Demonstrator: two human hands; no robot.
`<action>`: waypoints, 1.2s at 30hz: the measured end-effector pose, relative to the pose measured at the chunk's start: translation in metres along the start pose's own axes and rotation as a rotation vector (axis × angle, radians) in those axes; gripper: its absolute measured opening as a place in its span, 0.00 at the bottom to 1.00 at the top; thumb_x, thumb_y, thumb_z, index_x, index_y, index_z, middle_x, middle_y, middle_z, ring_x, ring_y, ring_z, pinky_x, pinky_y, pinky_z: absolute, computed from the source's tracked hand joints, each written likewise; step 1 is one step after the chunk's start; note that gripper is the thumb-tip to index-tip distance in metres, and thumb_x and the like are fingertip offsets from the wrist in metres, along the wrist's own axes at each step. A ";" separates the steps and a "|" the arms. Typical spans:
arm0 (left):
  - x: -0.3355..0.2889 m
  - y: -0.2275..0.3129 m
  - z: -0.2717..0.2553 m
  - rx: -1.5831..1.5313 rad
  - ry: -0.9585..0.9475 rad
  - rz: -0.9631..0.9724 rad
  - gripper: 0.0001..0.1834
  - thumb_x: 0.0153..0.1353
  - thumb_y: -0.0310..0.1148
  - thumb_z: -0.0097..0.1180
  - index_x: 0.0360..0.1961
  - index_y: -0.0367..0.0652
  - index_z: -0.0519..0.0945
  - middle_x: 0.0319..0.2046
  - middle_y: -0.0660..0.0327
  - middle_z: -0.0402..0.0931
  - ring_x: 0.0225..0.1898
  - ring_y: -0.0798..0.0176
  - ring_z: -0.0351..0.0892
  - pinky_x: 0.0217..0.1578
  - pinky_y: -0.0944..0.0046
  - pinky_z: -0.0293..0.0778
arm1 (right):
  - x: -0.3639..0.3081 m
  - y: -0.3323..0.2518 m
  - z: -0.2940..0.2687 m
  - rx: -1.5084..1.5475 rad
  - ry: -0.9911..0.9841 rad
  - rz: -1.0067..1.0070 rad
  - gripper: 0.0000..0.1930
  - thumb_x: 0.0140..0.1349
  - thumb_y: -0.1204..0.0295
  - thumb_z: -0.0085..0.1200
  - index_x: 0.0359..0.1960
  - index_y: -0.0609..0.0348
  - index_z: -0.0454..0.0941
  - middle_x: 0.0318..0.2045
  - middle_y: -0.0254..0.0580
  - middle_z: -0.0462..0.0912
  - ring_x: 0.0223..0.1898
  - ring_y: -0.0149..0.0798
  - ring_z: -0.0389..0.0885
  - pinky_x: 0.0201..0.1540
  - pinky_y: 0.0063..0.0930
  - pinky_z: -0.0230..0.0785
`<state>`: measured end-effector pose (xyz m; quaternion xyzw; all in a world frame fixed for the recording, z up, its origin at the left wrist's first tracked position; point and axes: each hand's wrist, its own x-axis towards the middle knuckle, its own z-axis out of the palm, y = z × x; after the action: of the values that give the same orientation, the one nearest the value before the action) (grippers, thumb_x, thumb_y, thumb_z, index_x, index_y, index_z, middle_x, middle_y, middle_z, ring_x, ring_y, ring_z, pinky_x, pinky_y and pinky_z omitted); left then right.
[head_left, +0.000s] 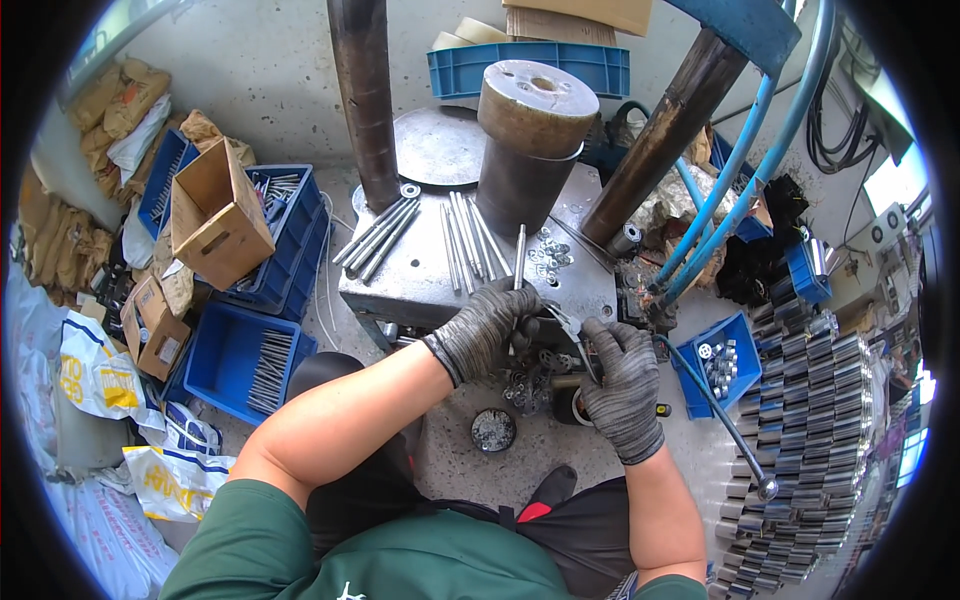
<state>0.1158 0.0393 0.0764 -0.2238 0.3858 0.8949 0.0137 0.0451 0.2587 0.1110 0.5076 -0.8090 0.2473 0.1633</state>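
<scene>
My left hand (490, 325), in a grey knit glove, is closed round a thin metal rod (520, 255) that stands roughly upright. In my right hand (622, 385), gloved alike, is a pair of pliers (570, 325). Their jaws point at the fingers of my left hand, near the rod's lower part; whether they touch it is hidden. Beyond my hands is a steel press table (590, 290). On it lie a bundle of rods (382, 238) at the left, more rods (468, 240) in the middle, and several small metal rings (550, 257) at the right.
A thick steel cylinder (535, 150) and two dark columns (363, 100) rise from the table. Blue bins (235, 370) and a cardboard box (215, 215) stand left. At right are a long lever (715, 415), a blue bin of parts (725, 365) and stacked metal tubes (800, 440). A round tin (493, 431) sits below.
</scene>
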 end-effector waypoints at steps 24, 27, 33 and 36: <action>-0.010 0.007 -0.010 1.159 -0.009 0.702 0.13 0.75 0.34 0.53 0.50 0.36 0.84 0.38 0.57 0.76 0.40 0.64 0.79 0.39 0.62 0.79 | -0.006 0.033 -0.020 0.817 -0.088 0.610 0.27 0.63 0.77 0.63 0.65 0.65 0.77 0.38 0.33 0.84 0.39 0.25 0.79 0.47 0.24 0.76; -0.019 0.013 0.002 1.070 -0.025 0.533 0.16 0.71 0.35 0.58 0.52 0.35 0.84 0.44 0.44 0.81 0.49 0.47 0.82 0.54 0.52 0.77 | -0.004 0.033 -0.030 0.839 -0.140 0.636 0.28 0.62 0.77 0.63 0.66 0.64 0.77 0.37 0.32 0.83 0.38 0.24 0.79 0.45 0.23 0.75; -0.023 0.023 -0.010 1.273 -0.130 0.709 0.17 0.72 0.33 0.60 0.57 0.37 0.82 0.44 0.55 0.81 0.42 0.60 0.83 0.42 0.60 0.81 | 0.000 0.040 -0.053 0.704 -0.335 0.636 0.26 0.60 0.76 0.61 0.63 0.60 0.81 0.35 0.32 0.83 0.34 0.24 0.79 0.40 0.24 0.76; -0.029 0.030 -0.006 1.207 -0.236 0.506 0.18 0.75 0.35 0.58 0.61 0.41 0.81 0.48 0.58 0.82 0.46 0.64 0.83 0.47 0.61 0.80 | 0.000 0.041 -0.058 0.684 -0.399 0.676 0.26 0.59 0.75 0.62 0.62 0.61 0.81 0.35 0.32 0.83 0.34 0.25 0.80 0.41 0.25 0.76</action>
<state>0.1386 0.0184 0.1054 0.0202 0.8559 0.5159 -0.0317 0.0087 0.3064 0.1497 0.2795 -0.8160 0.4350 -0.2583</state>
